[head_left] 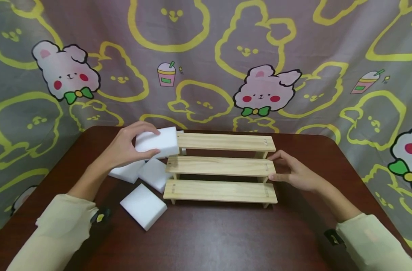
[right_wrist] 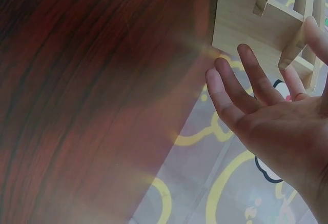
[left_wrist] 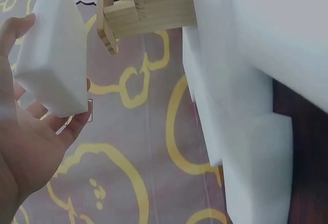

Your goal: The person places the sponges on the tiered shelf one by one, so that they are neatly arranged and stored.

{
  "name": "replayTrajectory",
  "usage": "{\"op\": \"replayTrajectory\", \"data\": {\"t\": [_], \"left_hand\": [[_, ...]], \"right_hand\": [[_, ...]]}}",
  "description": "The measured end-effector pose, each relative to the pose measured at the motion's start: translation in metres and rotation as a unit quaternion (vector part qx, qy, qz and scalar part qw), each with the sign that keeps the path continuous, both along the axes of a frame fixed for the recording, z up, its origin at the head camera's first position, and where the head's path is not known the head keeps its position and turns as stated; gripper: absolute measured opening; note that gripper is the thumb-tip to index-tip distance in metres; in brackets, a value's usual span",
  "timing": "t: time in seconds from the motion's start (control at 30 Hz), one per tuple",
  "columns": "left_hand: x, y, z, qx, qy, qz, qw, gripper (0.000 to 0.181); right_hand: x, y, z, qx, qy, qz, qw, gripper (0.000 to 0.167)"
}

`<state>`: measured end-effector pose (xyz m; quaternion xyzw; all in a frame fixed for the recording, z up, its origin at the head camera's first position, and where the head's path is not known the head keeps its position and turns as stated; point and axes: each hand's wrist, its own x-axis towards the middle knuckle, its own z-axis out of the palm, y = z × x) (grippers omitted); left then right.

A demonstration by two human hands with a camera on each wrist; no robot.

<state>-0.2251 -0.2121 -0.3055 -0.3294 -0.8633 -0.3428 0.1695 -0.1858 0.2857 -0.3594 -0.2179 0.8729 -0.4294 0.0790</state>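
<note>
My left hand point(head_left: 126, 145) grips a white foam block point(head_left: 156, 142) between thumb and fingers, raised by the left end of a three-step wooden rack point(head_left: 221, 165). In the left wrist view the block point(left_wrist: 54, 55) tilts in the fingers, and the rack's end point(left_wrist: 151, 16) stands apart from it. At the rack's right end, my right hand point(head_left: 295, 173) holds the middle step, thumb at its front edge and index finger towards its back. The right wrist view shows the other fingers point(right_wrist: 251, 75) stretched out beside the rack's side panel point(right_wrist: 241, 24).
Several more white foam blocks lie left of the rack; one point(head_left: 143, 206) sits nearest the front, another point(head_left: 155, 174) close against the rack. Everything stands on a dark red-brown table point(head_left: 219, 237). A patterned curtain point(head_left: 206, 67) hangs behind the table's back edge.
</note>
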Motion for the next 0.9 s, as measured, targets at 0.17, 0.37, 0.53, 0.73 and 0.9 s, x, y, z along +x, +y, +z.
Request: {"op": "replayTrajectory", "data": {"t": [0.17,0.37,0.53,0.73,0.9], "left_hand": [[-0.005,0.010,0.000,0.015,-0.016,-0.015,0.9996,0.039],[-0.010,0.021,-0.001,0.014,-0.033,-0.019,0.9992,0.040],[-0.014,0.032,0.000,0.010,-0.046,-0.019,0.9987,0.042],[-0.018,0.046,0.003,0.008,-0.055,-0.035,0.9978,0.044],[-0.023,0.055,0.002,0.007,-0.046,-0.053,0.9975,0.043]], "right_hand": [[0.001,-0.001,0.001,0.009,0.005,-0.005,0.9999,0.044],[0.002,-0.001,0.003,0.007,0.001,-0.002,1.0000,0.045],[0.000,0.000,0.002,0.010,-0.002,-0.007,0.9999,0.044],[0.000,-0.001,0.003,0.002,-0.004,0.000,1.0000,0.045],[0.000,-0.001,0.001,-0.008,-0.003,0.011,0.9999,0.044]]}}
